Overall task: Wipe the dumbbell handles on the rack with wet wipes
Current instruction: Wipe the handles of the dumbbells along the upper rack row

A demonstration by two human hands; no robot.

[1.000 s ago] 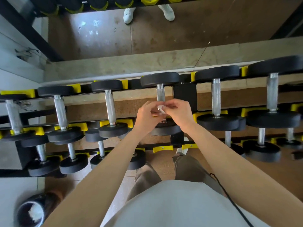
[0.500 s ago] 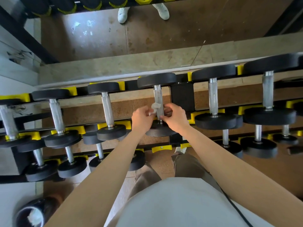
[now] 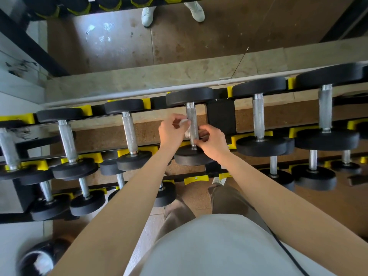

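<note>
Since 1.0 s ago: both grips have gone from holding the wipe together in mid-air to the handle itself, and the wipe now lies against the metal.

Small white crumpled wet wipe [image 3: 184,123]: pressed on the 9 o'clock side of the knurled steel dumbbell handle [image 3: 192,122], about mid-length. A second bit of white shows lower down beside the same side.

Handle runs 12 to 6 o'clock between two black round heads, on the top tier of the black rack with yellow cradles [image 3: 221,116], just above frame centre.

Left grip [image 3: 170,132]: at 9 o'clock of the handle, fingers curled, thumb and fingertips pinching the wipe.

Right grip [image 3: 213,144]: at 4 o'clock of the handle, fingers curled in, thumb and forefinger closed on the handle's lower end just above the near head [image 3: 189,157]. Cannot tell whether any wipe is under them.

Neighbours on the same tier: a smaller black dumbbell [image 3: 129,132] at 9 o'clock and a larger one [image 3: 258,118] at 3 o'clock, both well apart from the grips. Lower tiers carry more black dumbbells.

Outer field: pair of white shoes [image 3: 148,14] at 12 o'clock; blurred black bin [image 3: 37,259] with something white inside at 7 o'clock; thin black cable [image 3: 288,253] across the grey shirt at 5 o'clock.
</note>
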